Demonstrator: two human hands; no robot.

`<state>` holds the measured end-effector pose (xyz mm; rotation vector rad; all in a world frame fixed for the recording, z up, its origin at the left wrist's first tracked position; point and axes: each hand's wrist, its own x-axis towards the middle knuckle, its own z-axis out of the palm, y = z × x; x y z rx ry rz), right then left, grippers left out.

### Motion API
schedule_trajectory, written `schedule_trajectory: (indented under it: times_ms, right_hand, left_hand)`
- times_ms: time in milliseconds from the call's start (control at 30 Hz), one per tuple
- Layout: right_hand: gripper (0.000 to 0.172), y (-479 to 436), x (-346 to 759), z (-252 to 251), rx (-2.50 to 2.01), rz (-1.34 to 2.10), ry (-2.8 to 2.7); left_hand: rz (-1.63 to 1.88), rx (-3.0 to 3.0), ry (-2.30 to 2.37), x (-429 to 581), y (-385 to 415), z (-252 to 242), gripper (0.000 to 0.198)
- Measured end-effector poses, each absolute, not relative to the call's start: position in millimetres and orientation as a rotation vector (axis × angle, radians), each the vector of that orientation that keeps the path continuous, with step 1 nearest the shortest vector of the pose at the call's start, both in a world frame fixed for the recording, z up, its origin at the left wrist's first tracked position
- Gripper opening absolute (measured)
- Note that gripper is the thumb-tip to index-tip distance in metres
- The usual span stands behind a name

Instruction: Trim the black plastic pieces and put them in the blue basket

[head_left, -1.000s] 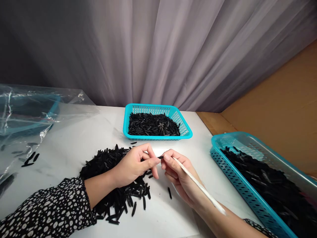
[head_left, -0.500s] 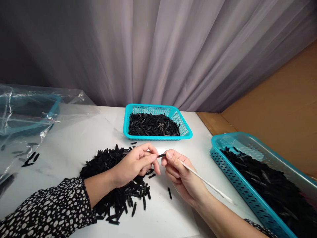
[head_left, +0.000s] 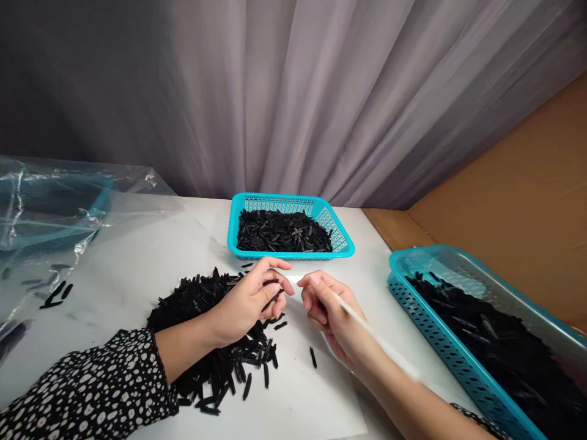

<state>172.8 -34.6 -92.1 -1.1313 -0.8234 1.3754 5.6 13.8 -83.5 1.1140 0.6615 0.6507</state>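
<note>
My left hand (head_left: 238,308) is half curled over a pile of short black strips (head_left: 197,299). It pinches a black strip (head_left: 274,297) between thumb and fingers, and another dark piece shows just above. Facing it across a small gap is my right hand (head_left: 337,315), closed on a thin white stick (head_left: 371,336) that slants back over the wrist, blurred by motion. A dark spot near the right fingers is too unclear to name. On the white sheet below, a single loose black strip (head_left: 313,357) lies apart from the pile.
A turquoise basket (head_left: 293,255) with black strips stands behind my hands. To the right is a longer turquoise basket (head_left: 426,327), also holding black pieces. Clear plastic (head_left: 132,189) covers another basket at left, with several strips (head_left: 55,294) nearby. A grey curtain and brown cardboard (head_left: 513,183) border the table.
My hands have drawn slightly apart. The black strip that was between both hands' fingertips is gone from there. Black pieces now show in my left fingers, and the white stick has tilted.
</note>
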Motion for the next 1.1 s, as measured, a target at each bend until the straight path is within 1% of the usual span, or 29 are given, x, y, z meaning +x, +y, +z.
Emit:
schedule_trajectory:
  times_ms: [67,133,233,400,533,800,1000,1100]
  right_hand:
    - [0.028,-36.2,168.1,-94.1,-1.196,1.265,-1.059]
    - [0.023,-37.6,164.4,-95.8,-1.213,1.17,-1.245]
    - [0.018,-38.9,163.6,-95.9,-1.232,1.045,-1.372]
    - [0.018,-39.0,172.3,-92.5,-1.273,0.989,-1.24]
    - [0.021,-37.9,177.4,-92.2,-1.317,0.959,-1.164]
    - [0.023,-39.0,176.2,-95.3,-1.293,1.042,-1.116]
    - [0.024,-40.0,174.4,-95.8,-1.277,1.094,-1.069]
    - [0.024,-40.3,174.7,-94.3,-1.285,1.088,-1.071]
  left_hand:
    - [0.65,1.14,0.681,5.9,12.4,-83.6,0.021]
    - [0.631,1.162,0.675,6.7,11.6,-84.2,0.028]
    - [0.613,1.173,0.659,7.9,12.5,-85.3,0.036]
    - [0.59,1.137,0.699,6.7,16.9,-86.0,0.043]
    - [0.592,1.128,0.678,5.2,17.9,-86.4,0.031]
    - [0.567,1.148,0.635,5.7,17.7,-84.0,0.033]
    - [0.585,1.125,0.63,5.0,17.5,-83.9,0.04]
    - [0.588,1.171,0.64,5.3,17.6,-83.2,0.036]
